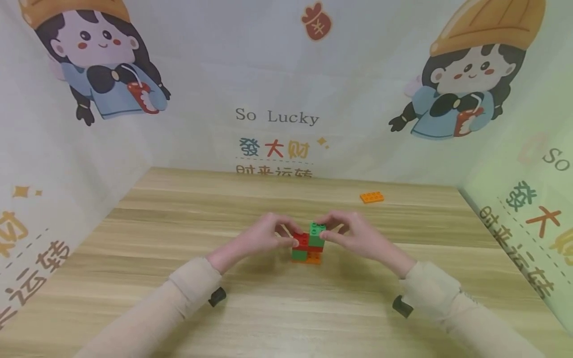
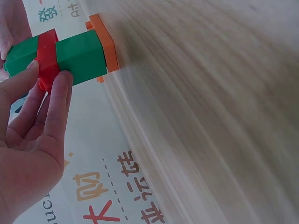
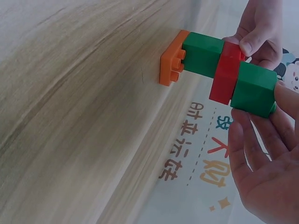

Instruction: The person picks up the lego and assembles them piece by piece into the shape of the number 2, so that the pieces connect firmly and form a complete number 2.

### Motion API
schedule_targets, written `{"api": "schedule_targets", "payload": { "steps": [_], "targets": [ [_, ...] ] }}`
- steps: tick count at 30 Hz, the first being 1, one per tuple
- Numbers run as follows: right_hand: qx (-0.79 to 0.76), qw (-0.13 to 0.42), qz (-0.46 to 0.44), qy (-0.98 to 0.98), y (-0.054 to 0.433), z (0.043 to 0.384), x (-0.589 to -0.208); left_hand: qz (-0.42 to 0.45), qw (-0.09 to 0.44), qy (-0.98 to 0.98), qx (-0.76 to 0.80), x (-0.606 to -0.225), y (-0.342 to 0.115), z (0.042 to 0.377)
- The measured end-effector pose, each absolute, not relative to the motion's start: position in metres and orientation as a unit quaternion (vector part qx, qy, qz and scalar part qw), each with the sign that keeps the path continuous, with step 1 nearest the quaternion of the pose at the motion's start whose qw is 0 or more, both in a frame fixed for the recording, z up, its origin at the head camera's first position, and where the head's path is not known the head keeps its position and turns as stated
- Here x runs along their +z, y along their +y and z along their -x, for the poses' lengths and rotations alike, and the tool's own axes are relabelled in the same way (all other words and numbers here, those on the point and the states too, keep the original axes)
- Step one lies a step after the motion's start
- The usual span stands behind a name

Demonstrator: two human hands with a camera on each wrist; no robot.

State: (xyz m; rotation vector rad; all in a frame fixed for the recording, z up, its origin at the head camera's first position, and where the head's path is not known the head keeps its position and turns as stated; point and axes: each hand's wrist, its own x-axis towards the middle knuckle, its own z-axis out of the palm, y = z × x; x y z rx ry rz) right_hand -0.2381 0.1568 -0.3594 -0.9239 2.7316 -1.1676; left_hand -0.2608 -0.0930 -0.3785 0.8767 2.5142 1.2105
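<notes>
One stack (image 1: pixel 308 248), long axis seemingly upright

On the counter (image 1: pixel 286 313), an orange plate (image 3: pixel 169 60) is laid flat, studs up. A green block (image 3: pixel 202 52) is seated on its left part. Across that, overhanging rightward, a red block (image 3: pixel 224 77) is carried, topped at its right end by a second green block (image 3: pixel 254 87).

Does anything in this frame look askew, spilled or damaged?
Nothing looks spilled or damaged. The only slightly odd thing is the stagger: the red brick rests on the lower green block at its left end, while the upper green block is on its right end, with a gap down to the orange base.
</notes>
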Motion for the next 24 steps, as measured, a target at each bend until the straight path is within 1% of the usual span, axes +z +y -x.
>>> {"api": "schedule_targets", "payload": {
  "steps": [10,19,24],
  "targets": [
    [-0.382,0.025,0.295,0.875,0.156,0.241,-0.357,-0.302,0.118,0.855,0.404,-0.377,-0.094,0.266],
    [-0.398,0.069,0.285,0.869,0.154,0.242,-0.347,-0.303,0.116,0.854,0.405,-0.374,-0.095,0.266],
    [-0.396,0.066,0.281,0.871,0.154,0.239,-0.349,-0.306,0.121,0.853,0.406,-0.378,-0.094,0.265]
  ]
}}
